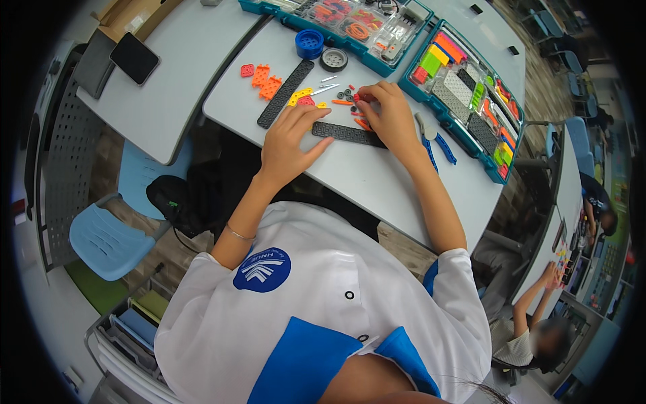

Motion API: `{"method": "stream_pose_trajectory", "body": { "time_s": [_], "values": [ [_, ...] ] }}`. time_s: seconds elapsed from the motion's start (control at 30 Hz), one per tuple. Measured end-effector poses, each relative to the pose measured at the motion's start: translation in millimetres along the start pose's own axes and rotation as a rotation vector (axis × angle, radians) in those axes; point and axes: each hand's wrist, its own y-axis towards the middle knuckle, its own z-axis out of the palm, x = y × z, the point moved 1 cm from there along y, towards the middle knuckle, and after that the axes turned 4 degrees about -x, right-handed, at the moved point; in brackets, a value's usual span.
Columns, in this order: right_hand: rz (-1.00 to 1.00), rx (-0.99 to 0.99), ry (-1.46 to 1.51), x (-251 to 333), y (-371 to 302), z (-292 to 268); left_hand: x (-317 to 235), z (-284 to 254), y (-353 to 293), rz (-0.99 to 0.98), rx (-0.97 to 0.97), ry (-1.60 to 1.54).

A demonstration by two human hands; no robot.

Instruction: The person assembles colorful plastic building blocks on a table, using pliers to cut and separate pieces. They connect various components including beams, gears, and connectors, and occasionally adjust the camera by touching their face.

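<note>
My left hand [291,146] rests on the grey-white table with its fingers apart and its thumb beside the end of a short dark perforated beam [350,133]. Yellow pieces [300,95] and a red piece [307,101] lie by its fingertips. With thumb and forefinger, my right hand [390,116] pinches a small red connector piece [356,97]. Around it are small dark round pieces [347,93], orange pegs [342,102] and a few red pegs. Silver-grey axles [326,89] lie farther left, near a long dark perforated beam [286,93].
Open teal cases of building parts [383,64] [501,174] stand at the back and right. Blue-handled pliers [436,145] lie near my right forearm. A blue wheel hub [309,43], a grey wheel [334,59] and orange plates [270,87] sit left. A phone [135,58] lies on the adjoining table.
</note>
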Motion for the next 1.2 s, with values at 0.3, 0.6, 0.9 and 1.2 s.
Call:
{"method": "stream_pose_trajectory", "body": {
  "time_s": [0.3,0.6,0.9,1.2],
  "values": [
    [0.171,0.067,0.064,-0.3,-0.8,-6.7,0.2,-0.9,-0.3,0.010,-0.009,0.006],
    [-0.065,0.035,0.228,32.4,-8.7,-2.4,2.6,1.5,-0.5,0.027,-0.024,0.010],
    [-0.263,0.119,0.136,41.6,-18.9,14.8,6.4,2.8,-1.6,0.031,0.000,0.020],
    [-0.373,0.070,-0.006,40.8,-20.8,23.6,6.9,3.4,-2.0,0.026,-0.004,0.013]
  ]
}}
